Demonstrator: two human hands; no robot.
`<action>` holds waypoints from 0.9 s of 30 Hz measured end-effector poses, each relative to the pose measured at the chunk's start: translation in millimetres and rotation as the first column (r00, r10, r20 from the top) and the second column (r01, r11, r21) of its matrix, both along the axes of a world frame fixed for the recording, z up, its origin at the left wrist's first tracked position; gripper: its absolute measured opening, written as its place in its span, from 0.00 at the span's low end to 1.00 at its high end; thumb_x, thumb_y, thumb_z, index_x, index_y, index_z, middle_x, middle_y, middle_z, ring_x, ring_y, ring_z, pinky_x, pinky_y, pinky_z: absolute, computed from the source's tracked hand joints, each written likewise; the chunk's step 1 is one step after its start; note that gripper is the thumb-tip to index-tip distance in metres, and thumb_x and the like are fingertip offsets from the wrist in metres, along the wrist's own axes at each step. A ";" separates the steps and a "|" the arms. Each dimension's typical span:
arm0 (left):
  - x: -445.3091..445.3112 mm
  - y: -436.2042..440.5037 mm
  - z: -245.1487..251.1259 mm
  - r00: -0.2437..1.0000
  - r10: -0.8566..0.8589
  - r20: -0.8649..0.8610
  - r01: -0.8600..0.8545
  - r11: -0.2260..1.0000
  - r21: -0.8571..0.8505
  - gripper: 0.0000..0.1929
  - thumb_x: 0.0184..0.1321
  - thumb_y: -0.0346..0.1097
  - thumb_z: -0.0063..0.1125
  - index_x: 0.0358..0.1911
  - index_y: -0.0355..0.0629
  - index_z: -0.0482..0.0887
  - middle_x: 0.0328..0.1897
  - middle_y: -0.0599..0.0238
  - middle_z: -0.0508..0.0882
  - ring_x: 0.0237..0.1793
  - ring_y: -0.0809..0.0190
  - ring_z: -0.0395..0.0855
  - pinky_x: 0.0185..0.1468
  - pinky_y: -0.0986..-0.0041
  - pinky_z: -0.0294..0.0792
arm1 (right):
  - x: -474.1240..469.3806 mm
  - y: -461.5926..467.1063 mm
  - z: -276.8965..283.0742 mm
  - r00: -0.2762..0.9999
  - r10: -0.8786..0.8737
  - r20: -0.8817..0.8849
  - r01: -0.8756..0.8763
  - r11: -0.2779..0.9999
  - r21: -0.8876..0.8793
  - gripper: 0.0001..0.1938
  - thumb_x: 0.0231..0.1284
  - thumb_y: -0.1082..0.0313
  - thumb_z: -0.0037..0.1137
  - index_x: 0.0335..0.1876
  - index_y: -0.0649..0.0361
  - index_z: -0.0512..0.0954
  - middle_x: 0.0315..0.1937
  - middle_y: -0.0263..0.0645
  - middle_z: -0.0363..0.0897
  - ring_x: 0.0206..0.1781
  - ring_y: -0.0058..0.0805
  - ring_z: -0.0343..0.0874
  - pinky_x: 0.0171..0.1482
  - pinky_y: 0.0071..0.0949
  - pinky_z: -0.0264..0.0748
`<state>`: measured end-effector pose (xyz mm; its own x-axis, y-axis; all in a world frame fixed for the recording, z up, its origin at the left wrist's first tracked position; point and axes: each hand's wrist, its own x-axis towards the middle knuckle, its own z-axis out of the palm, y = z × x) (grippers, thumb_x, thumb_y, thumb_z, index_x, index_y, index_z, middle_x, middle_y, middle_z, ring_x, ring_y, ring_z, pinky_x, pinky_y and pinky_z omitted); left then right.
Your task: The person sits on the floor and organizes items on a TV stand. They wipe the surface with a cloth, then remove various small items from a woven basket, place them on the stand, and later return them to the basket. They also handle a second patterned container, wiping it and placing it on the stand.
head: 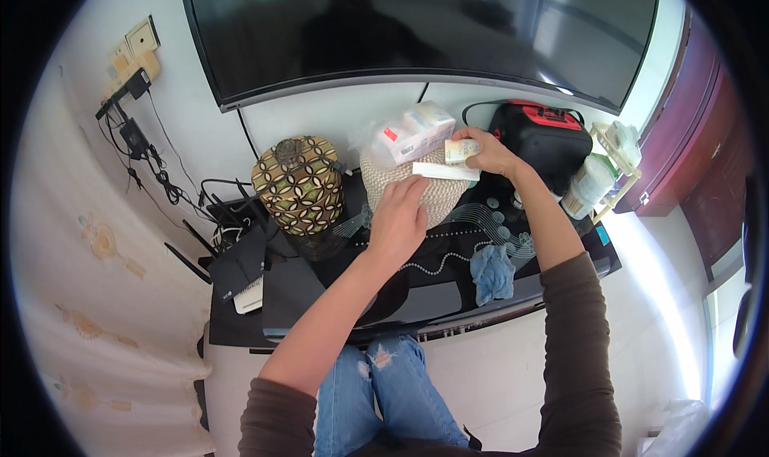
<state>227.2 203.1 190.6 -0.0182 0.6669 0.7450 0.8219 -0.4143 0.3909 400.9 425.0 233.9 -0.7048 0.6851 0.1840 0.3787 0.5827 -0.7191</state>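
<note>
A woven, pale basket (381,186) stands on the glossy black TV cabinet (432,304). On top of it lie a plastic-wrapped pack (420,134) with a red mark and a flat white box (446,171). My right hand (488,152) holds a small pale box (460,152) above the basket's right side. The fingertips of my left hand (401,216) rest at the left end of the flat white box; whether they grip it cannot be seen. A crumpled blue cloth (492,274) lies nearer to me on the cabinet.
Left of the basket stands a patterned round container (298,186), beside a router (231,225) and tangled cables. A black and red speaker (541,144) and a rack (619,174) with wrapped goods are at right. The television (420,30) hangs behind.
</note>
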 end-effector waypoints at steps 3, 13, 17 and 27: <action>-2.4 44.8 3.5 0.974 0.081 -0.210 -0.077 0.997 0.027 0.21 0.55 0.30 0.62 0.54 0.37 0.79 0.56 0.55 0.81 0.53 0.49 0.76 0.55 0.60 0.71 | -6.1 7.0 5.6 0.998 0.027 0.062 -0.025 0.999 -0.030 0.31 0.37 0.78 0.62 0.57 0.59 0.76 0.52 0.38 0.79 0.55 0.29 0.77 0.61 0.26 0.70; -1.6 67.6 2.5 0.876 0.296 -0.382 -0.358 0.928 -0.104 0.10 0.53 0.41 0.66 0.33 0.45 0.89 0.38 0.61 0.85 0.44 0.54 0.81 0.44 0.63 0.77 | -23.6 -0.9 -6.8 0.994 0.109 0.020 -0.107 0.893 0.436 0.26 0.39 0.78 0.64 0.52 0.55 0.81 0.58 0.49 0.76 0.65 0.44 0.73 0.68 0.33 0.67; -5.4 60.8 9.8 0.899 0.301 -0.318 -0.347 0.933 -0.099 0.10 0.51 0.39 0.67 0.36 0.45 0.89 0.40 0.62 0.85 0.44 0.55 0.83 0.43 0.64 0.77 | -2.4 -29.6 -6.4 0.895 -0.094 -0.435 0.259 0.905 0.338 0.25 0.50 0.77 0.60 0.59 0.58 0.76 0.63 0.48 0.73 0.65 0.40 0.73 0.64 0.35 0.71; -128.3 -59.9 -3.2 0.896 0.437 0.072 -0.442 0.872 0.210 0.18 0.49 0.26 0.65 0.47 0.43 0.83 0.52 0.59 0.83 0.56 0.50 0.76 0.61 0.61 0.68 | 106.3 -184.1 -140.3 0.958 -0.274 -0.080 0.280 0.844 0.458 0.21 0.55 0.67 0.63 0.55 0.61 0.77 0.58 0.51 0.72 0.62 0.51 0.68 0.65 0.45 0.65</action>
<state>98.9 143.2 187.4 -0.2897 0.4090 0.8653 0.9313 -0.0880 0.3534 507.2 240.9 93.6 -0.4946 0.6864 0.5331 0.5677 0.7196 -0.3998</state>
